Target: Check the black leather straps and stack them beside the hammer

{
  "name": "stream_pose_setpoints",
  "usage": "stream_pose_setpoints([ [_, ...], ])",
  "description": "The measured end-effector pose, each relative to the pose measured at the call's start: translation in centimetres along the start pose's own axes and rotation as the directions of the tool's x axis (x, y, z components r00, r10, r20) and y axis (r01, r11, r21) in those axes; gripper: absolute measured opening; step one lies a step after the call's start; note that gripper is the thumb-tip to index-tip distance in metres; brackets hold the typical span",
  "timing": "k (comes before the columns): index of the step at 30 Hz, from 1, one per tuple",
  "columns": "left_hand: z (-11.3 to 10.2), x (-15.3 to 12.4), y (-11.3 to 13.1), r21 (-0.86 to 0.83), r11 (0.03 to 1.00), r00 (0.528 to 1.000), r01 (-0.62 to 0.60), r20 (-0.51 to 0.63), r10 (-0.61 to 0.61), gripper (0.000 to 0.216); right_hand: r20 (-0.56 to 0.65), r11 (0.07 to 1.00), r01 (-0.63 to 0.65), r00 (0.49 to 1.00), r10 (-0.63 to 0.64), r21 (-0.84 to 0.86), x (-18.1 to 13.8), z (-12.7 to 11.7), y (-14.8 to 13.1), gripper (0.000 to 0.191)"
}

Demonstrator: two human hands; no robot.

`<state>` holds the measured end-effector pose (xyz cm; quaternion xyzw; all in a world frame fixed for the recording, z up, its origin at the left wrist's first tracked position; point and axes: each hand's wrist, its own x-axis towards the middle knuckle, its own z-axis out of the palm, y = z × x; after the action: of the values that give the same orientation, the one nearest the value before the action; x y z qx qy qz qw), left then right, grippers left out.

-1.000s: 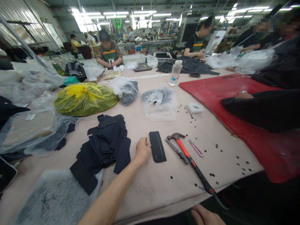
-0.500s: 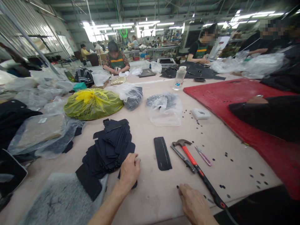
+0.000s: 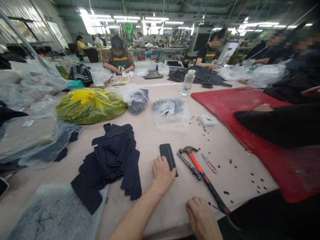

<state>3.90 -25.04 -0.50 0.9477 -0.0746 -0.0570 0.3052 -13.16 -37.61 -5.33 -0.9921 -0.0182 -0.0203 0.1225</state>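
Note:
My left hand (image 3: 162, 171) lies over the lower end of a dark navy fabric piece (image 3: 169, 154), fingers at one edge and thumb at the other, gripping it across its width. A pale stitched line runs along the piece. My right hand (image 3: 202, 215) rests near the table's front edge with curled fingers; whatever is in them is hidden. Beside it lies a claw hammer (image 3: 197, 163) with a red and black handle. A slim metal tool (image 3: 189, 165) lies along the hammer, and pink thread snips (image 3: 210, 164) are to its right.
A pile of navy fabric pieces (image 3: 112, 156) is at left. Behind are a yellow bag (image 3: 91, 106), clear bags (image 3: 171, 115) and a bottle (image 3: 188, 82). Small black discs (image 3: 226, 192) dot the right side, by a red board (image 3: 225, 103). Co-workers sit across the table.
My left hand has moved right from the pile to the single fabric piece and taken hold of it. The black disc at my right fingertips no longer shows. The view has shifted slightly.

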Motion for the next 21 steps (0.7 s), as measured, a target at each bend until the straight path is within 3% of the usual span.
stream_pose_setpoints([
  [7,-1.9,1.6,-3.2,-0.165,0.974,0.987,0.157,0.051,-0.151,0.026,-0.022,0.998,-0.002,1.000,0.004,0.067,-0.2,-0.1,0.2,0.020],
  [11,-2.9,1.5,-5.0,-0.252,0.948,0.980,0.193,0.093,-0.175,0.031,-0.061,0.995,-0.007,0.998,0.013,0.103,-0.2,-0.2,0.1,0.021],
  [17,-2.0,1.1,-3.5,-0.245,0.961,0.992,0.128,0.049,-0.120,0.039,-0.092,0.997,0.035,0.995,-0.029,0.071,-0.4,0.7,1.2,0.019],
  [21,-1.4,0.0,-2.1,-0.179,0.984,0.998,0.005,0.066,0.007,0.037,-0.095,0.989,0.102,0.991,-0.092,0.106,-1.8,1.1,2.7,0.017],
])
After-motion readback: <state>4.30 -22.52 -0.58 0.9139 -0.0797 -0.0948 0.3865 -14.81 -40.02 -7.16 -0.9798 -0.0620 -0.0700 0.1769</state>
